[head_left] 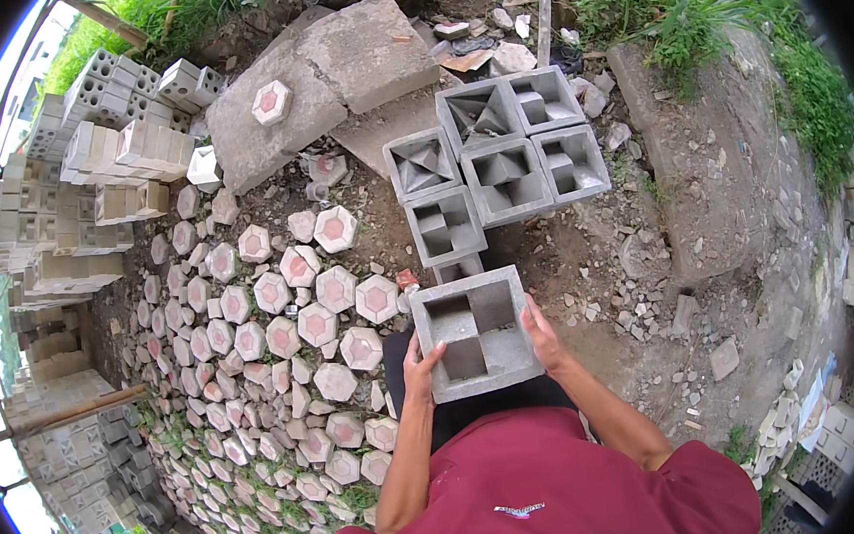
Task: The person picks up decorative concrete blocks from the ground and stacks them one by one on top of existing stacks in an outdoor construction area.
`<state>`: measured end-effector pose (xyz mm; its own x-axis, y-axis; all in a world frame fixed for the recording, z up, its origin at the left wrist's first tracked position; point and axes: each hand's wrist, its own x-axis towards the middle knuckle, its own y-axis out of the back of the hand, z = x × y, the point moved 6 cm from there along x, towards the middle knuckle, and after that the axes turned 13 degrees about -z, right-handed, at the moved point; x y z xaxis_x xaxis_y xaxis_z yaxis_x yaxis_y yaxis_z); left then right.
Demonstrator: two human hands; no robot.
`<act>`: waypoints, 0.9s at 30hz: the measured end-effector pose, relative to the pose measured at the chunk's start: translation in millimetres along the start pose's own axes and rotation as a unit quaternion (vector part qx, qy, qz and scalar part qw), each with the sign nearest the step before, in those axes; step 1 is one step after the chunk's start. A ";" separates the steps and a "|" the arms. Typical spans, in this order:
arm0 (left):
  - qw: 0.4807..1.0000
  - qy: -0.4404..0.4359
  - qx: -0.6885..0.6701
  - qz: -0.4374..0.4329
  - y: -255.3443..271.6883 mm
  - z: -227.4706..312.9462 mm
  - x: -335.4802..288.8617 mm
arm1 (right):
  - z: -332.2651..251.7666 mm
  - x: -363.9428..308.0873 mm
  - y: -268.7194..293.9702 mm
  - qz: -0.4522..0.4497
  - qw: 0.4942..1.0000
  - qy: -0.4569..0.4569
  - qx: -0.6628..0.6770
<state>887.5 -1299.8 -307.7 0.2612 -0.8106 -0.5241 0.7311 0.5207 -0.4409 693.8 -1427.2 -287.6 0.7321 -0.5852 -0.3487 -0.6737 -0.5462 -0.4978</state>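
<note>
A grey square concrete ventilation block (506, 349) is held in front of my body, its face showing solid and hollow quarters. My left hand (420, 371) grips its left side, with the thumb over the edge. On the opposite side, my right hand (545, 340) presses against the block. Just beyond it, several similar blocks sit grouped together. Some have checkered quarters, like the near block (446, 227) and the right block (571, 163); others have pyramid-like faces, like the far block (480, 114) and the left block (421, 165). Something grey below the near block is partly hidden.
Hexagonal pavers (317, 324) with reddish centres cover the ground at left. Stacked pale blocks (127, 145) line the far left. Broken concrete slabs (370, 56) lie ahead, one carrying a hexagonal paver (272, 102). Rubble (640, 300) and a long concrete slab (680, 167) are at right.
</note>
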 end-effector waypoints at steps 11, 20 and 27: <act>0.997 0.060 -0.022 0.034 36.5 -47.7 97.1 | 56.7 92.1 64.1 0.018 0.997 -0.061 -0.033; 1.000 0.014 -0.002 -0.002 92.8 -66.5 239.7 | 129.2 213.1 135.1 0.082 0.996 0.001 0.023; 0.999 0.004 0.040 0.019 110.0 -84.5 265.3 | 146.8 228.2 153.9 0.180 0.979 -0.043 0.083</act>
<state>984.0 -1434.9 -556.7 0.2855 -0.7879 -0.5455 0.7685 0.5284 -0.3609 772.0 -1556.8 -560.4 0.4614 -0.6648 -0.5875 -0.8689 -0.2049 -0.4506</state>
